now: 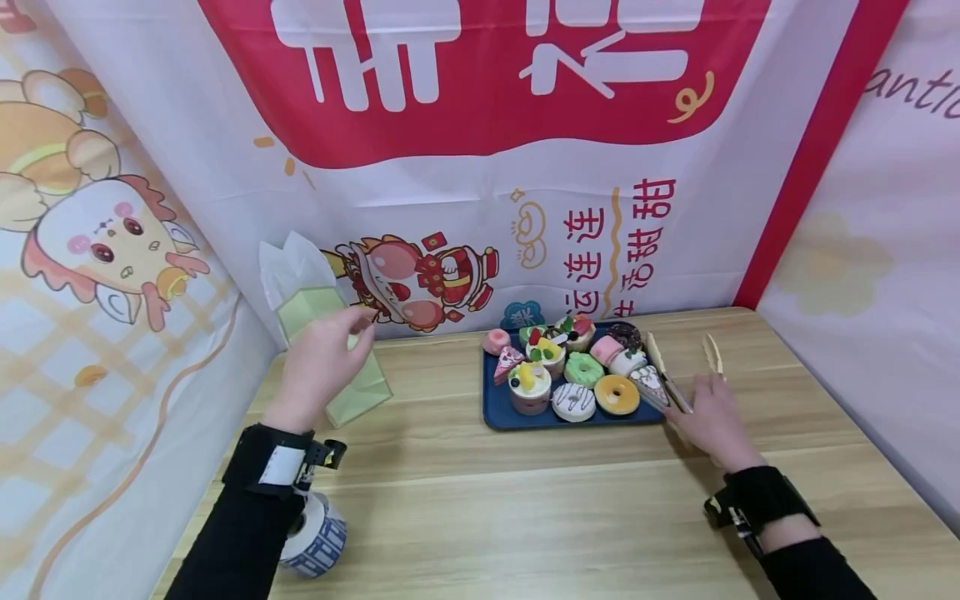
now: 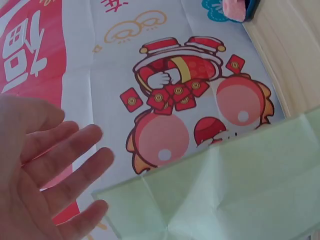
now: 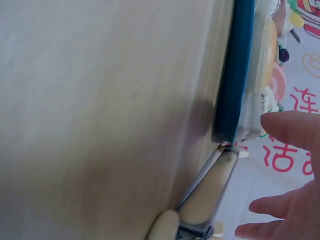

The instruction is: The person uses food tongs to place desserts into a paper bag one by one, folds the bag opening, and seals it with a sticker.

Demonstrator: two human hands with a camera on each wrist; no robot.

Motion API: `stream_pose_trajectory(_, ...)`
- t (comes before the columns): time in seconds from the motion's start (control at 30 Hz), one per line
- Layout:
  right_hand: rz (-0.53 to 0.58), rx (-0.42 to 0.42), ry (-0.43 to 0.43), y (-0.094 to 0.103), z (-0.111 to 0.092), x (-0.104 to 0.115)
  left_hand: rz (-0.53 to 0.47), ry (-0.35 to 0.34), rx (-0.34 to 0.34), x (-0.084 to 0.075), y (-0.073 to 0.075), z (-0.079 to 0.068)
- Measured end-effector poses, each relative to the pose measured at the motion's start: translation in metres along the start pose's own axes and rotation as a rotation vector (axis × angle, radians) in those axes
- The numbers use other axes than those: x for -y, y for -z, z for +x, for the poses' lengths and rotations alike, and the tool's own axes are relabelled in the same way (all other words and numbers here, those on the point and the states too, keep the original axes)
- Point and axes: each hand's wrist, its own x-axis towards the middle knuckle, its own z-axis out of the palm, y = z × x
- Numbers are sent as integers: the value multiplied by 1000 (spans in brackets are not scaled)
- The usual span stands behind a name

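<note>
My left hand [image 1: 326, 362] hovers in front of a light green paper bag [image 1: 363, 396] with a white upper part. In the left wrist view its fingers are loosely spread, with nothing between them, and the bag [image 2: 220, 195] lies beside them. My right hand [image 1: 712, 423] is at a pair of tongs [image 1: 684, 393] with cream-coloured ends, just right of the dark blue tray [image 1: 525, 421]. The right wrist view shows the thumb and fingers apart beside the tongs [image 3: 210, 187], not visibly wrapped round them. Whether they touch is unclear.
The tray holds several toy desserts, among them a yellow-topped cup [image 1: 531, 387], a green donut [image 1: 583, 369], an orange-glazed donut [image 1: 617, 394] and a cake slice [image 1: 649, 386]. A blue-and-white roll [image 1: 318, 542] stands under the left forearm. Printed cloth [image 1: 450, 183] hangs behind the wooden table [image 1: 487, 508].
</note>
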Motion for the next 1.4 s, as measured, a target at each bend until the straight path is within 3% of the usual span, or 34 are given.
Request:
stream_pose_trajectory(0.27, -21, -1, -11, -3, 5, -14, -58, 26, -295, 23, 16, 10)
stream_pose_trajectory(0.37, -6, 4, -20, -3, 6, -16, -54, 69, -339, 30, 24, 14)
stream_pose_trajectory(0.5, 19, 29, -42, -3, 6, -16, -29, 184, -272, 43, 31, 15)
stream_pose_trajectory(0.67, 62, 35, -50, -4, 6, -21, -42, 289, -177, 65, 27, 14)
stream_pose_trajectory(0.87, 125, -57, -85, -8, 14, -32, -149, 438, -55, 81, 23, 13)
stream_pose_trajectory(1.03, 150, -45, -130, -8, 14, -37, -215, 506, 23, 86, 26, 13)
stream_pose_trajectory(1.2, 9, -10, -193, -6, 9, -34, -240, 572, 24, 86, 27, 11)
stream_pose_trajectory(1.4, -159, 91, -186, -2, 8, -29, -349, 703, 36, 85, 27, 9)
